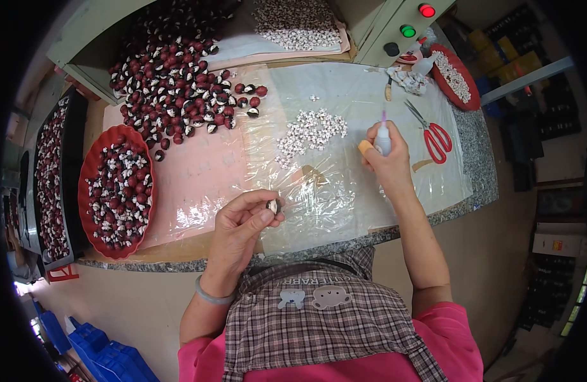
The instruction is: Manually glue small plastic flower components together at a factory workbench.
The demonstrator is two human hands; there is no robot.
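Note:
My left hand (241, 223) is closed, pinching a small round black-and-white piece (274, 205) between thumb and fingers above the plastic-covered table. In my right hand (395, 164) is a small squeeze bottle (383, 141), its thin purple nozzle pointing up and away from me. An orange-yellow cover (365, 147) wraps one digit of that hand. Between and beyond the hands lies a loose patch of small white pieces (311, 130). Farther left, many dark red, black and white balls (179, 95) are heaped. The bottle and the held piece are well apart.
A red scalloped tray (85, 210) of balls and white bits stands at left, beside a black tray (72, 134). Red-handled scissors (435, 140) lie at right. Behind them are a crumpled tissue (408, 81), a red dish (475, 102) and a cabinet post with lit buttons (407, 30).

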